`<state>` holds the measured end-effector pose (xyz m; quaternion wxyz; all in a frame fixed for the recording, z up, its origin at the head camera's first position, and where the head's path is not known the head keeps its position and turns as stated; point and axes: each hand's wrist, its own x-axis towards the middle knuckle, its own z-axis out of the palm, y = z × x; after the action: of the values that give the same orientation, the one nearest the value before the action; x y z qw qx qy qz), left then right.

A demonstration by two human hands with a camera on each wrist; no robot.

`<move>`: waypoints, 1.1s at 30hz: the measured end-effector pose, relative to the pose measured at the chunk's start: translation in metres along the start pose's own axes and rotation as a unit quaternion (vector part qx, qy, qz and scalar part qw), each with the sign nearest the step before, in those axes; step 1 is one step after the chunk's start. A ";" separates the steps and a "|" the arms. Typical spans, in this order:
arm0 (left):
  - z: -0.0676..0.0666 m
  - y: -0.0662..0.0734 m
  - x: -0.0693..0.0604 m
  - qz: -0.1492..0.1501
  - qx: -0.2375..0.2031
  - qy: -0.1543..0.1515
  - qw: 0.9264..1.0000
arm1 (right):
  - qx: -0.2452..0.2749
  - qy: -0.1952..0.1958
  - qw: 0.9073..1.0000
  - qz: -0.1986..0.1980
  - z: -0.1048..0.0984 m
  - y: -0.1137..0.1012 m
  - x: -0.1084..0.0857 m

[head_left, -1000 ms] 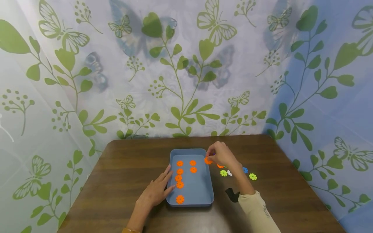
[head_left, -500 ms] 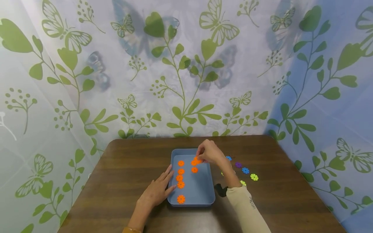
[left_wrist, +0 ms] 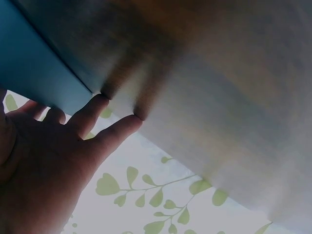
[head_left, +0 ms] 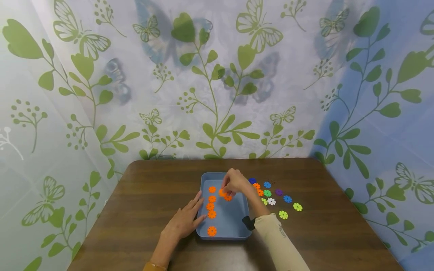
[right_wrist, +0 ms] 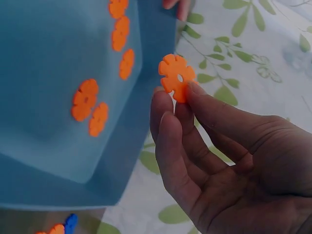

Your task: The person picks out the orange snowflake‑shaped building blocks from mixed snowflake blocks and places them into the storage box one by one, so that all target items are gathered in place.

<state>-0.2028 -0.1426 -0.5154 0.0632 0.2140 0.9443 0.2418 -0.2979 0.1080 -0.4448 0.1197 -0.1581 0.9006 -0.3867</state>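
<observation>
A blue-grey tray stands on the brown table with several orange flower-shaped discs in it, mostly along its left side. My left hand lies along the tray's left wall, fingers extended, thumb at the rim; in the left wrist view the left hand has two fingertips on the table top. Over the far half of the tray, my right hand pinches one orange disc between thumb and fingers. Two loose discs on the tray floor appear near it in the right wrist view.
Right of the tray lie several loose flower discs: a white disc, a purple disc, a yellow-green disc and blue, green and orange ones. A patterned curtain stands behind the table.
My right hand has moved left, from the tray's right rim to above its inside, still pinching the orange disc. The left hand stays at the tray's left side.
</observation>
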 end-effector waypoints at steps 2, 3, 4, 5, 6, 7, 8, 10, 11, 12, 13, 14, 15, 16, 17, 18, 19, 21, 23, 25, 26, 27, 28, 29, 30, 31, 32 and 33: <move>0.001 -0.001 0.001 0.001 0.002 0.001 1.000 | -0.010 -0.005 1.000 0.004 0.005 0.002 0.003; 0.001 -0.001 0.001 0.001 0.003 0.001 1.000 | -0.018 -0.008 1.000 0.007 0.007 0.003 0.004; 0.002 -0.001 0.002 0.001 0.004 0.001 1.000 | -0.028 -0.010 0.999 0.013 0.009 0.005 0.006; 0.002 -0.002 0.002 0.001 0.006 0.001 1.000 | -0.038 -0.012 0.999 0.019 0.011 0.006 0.008; 0.003 -0.002 0.002 0.001 0.007 0.000 1.000 | -0.048 -0.016 0.998 0.029 0.013 0.007 0.009; 0.003 -0.003 0.002 0.002 0.007 0.000 1.000 | -0.059 -0.019 0.997 0.040 0.015 0.008 0.011; 0.004 -0.003 0.002 0.003 0.008 0.000 1.000 | -0.071 -0.022 0.996 0.051 0.017 0.010 0.013; 0.004 -0.003 0.002 0.004 0.008 0.000 1.000 | -0.088 -0.030 0.993 0.076 0.019 0.013 0.016; 0.004 -0.003 0.001 0.004 0.007 0.001 1.000 | -0.094 -0.033 0.991 0.086 0.021 0.016 0.019; 0.004 -0.003 0.001 0.004 0.006 0.001 1.000 | -0.100 -0.038 0.990 0.097 0.023 0.019 0.022; 0.004 -0.003 0.001 0.003 0.005 0.000 1.000 | -0.105 -0.041 0.988 0.105 0.025 0.024 0.026; 0.004 -0.002 0.000 0.003 0.004 0.000 1.000 | -0.109 -0.045 0.987 0.108 0.028 0.033 0.031; 0.003 -0.002 0.000 0.002 0.003 -0.001 1.000 | -0.114 -0.050 0.986 0.112 0.031 0.041 0.036; 0.003 -0.002 0.000 0.001 0.002 -0.001 1.000 | -0.121 -0.051 0.985 0.109 0.035 0.053 0.043; 0.003 -0.002 0.000 0.000 0.001 -0.001 1.000 | -0.126 -0.054 0.985 0.105 0.039 0.066 0.050; 0.003 -0.002 0.000 0.000 0.002 -0.001 1.000 | -0.134 -0.055 0.984 0.103 0.043 0.077 0.056; 0.003 -0.002 -0.001 0.000 0.002 -0.001 1.000 | -0.138 -0.056 0.983 0.105 0.044 0.081 0.059; 0.003 -0.002 0.000 0.000 0.003 -0.001 1.000 | -0.146 -0.056 0.982 0.111 0.044 0.081 0.058; 0.002 -0.002 0.000 0.000 0.004 -0.002 1.000 | -0.147 -0.053 0.980 0.125 0.040 0.069 0.051; 0.002 -0.002 0.000 0.000 0.004 -0.003 1.000 | -0.148 -0.048 0.978 0.141 0.035 0.046 0.037; 0.002 -0.002 0.000 -0.001 0.005 -0.003 1.000 | -0.148 -0.045 0.977 0.143 0.033 0.041 0.033; 0.002 -0.002 0.000 -0.001 0.004 -0.003 1.000 | -0.148 -0.041 0.977 0.148 0.031 0.034 0.028; 0.002 -0.002 0.000 -0.001 0.004 -0.004 1.000 | -0.151 -0.040 0.976 0.150 0.031 0.031 0.025; 0.002 -0.002 0.000 -0.001 0.005 -0.004 1.000 | -0.153 -0.038 0.976 0.149 0.030 0.029 0.022; 0.002 -0.002 0.000 -0.001 0.005 -0.004 1.000 | -0.155 -0.036 0.976 0.149 0.030 0.028 0.021; 0.002 -0.002 0.000 -0.001 0.004 -0.004 1.000 | -0.156 -0.036 0.976 0.150 0.030 0.027 0.020; 0.002 -0.001 0.000 -0.001 0.004 -0.004 1.000 | -0.160 -0.034 0.975 0.148 0.030 0.028 0.020; 0.002 -0.001 0.000 -0.001 0.004 -0.003 1.000 | -0.161 -0.034 0.975 0.147 0.030 0.028 0.019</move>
<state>-0.2030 -0.1429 -0.5179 0.0657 0.2142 0.9452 0.2376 -0.3110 0.0991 -0.4869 0.1791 -0.0539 0.9598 -0.2095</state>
